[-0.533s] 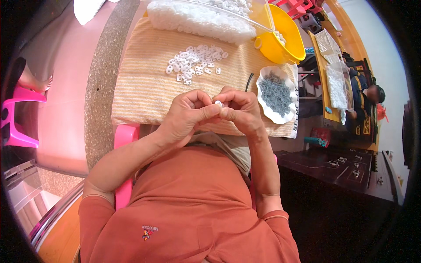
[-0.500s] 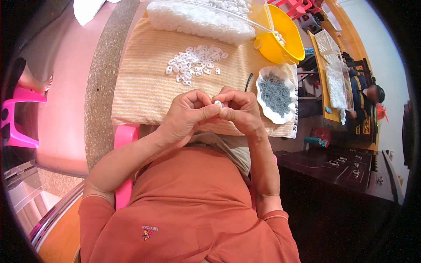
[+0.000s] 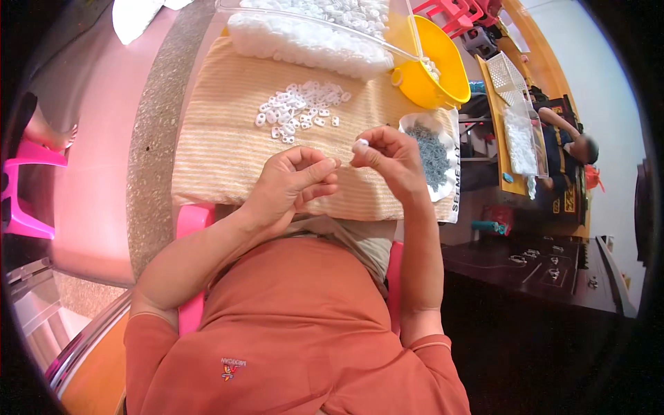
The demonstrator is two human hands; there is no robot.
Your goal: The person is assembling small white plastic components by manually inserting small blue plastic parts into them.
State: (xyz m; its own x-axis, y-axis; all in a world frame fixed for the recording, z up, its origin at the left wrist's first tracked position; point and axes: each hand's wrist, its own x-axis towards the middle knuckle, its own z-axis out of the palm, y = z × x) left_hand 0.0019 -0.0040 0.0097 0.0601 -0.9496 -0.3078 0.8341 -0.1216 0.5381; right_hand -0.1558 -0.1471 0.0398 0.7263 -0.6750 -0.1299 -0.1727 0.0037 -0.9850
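- Item under review: one small white piece [image 3: 360, 144], located at the fingertips of the right hand [image 3: 391, 162], above the striped cloth [image 3: 218, 138].
- Right hand: thumb and forefinger pinched on the piece, part of which stands out past the fingertips.
- Left hand [image 3: 296, 182]: just beside the right, not touching it; thumb and forefinger brought close. At this size it cannot be told whether they meet or pinch something tiny.
- Weight: judged very light; a fingertip pinch should bear it with ease.
- Stiffness: looks like hard, smooth plastic, so likely rigid and not readily broken, though it could slip if squeezed off centre.
- Hold: best taken by opposite edges or flat faces between thumb and forefinger, leaving the holes clear; similar pieces in the loose pile [image 3: 297, 105] show holes.
- Grey bits [image 3: 434, 156]: thin and tangled in the wavy-rimmed dish [image 3: 452, 169], partly behind the right hand; probably soft, best picked singly by an end.
- Surroundings: a clear box [image 3: 408, 54] with many white pieces and a yellow bucket [image 3: 453, 66] stand beyond the pile.
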